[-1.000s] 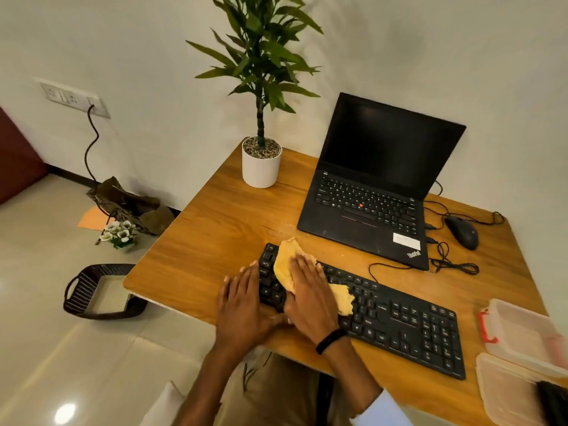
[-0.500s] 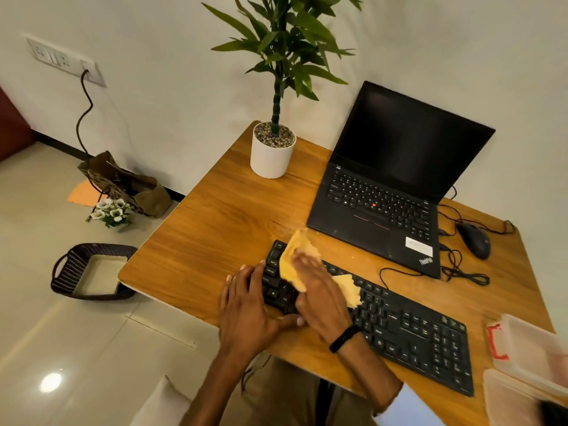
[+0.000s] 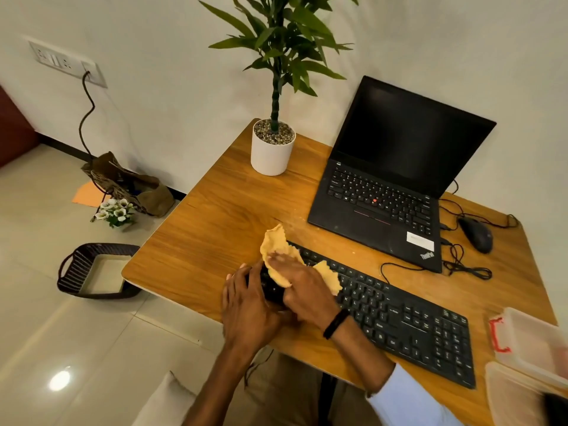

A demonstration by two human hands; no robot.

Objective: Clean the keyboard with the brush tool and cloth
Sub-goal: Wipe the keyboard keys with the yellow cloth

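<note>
Wiping step: right hand, fingers flat, presses the crumpled yellow cloth on the long black plastic keyboard's left end; left hand's extended fingers steady it. Next, likely sweep rightward

The left end of the keyboard lies hidden under the left hand, the right hand and the cloth. The right hand covers the middle of the cloth, and its fingertips are blurred. Whether the left hand grips the keyboard or only rests on it cannot be told. The upper frame edge cuts off the top of the plant. At lower right, the frame edges cut off two plastic boxes and a dark object that cannot be identified. The print on the laptop sticker and the key legends are too small to read.
</note>
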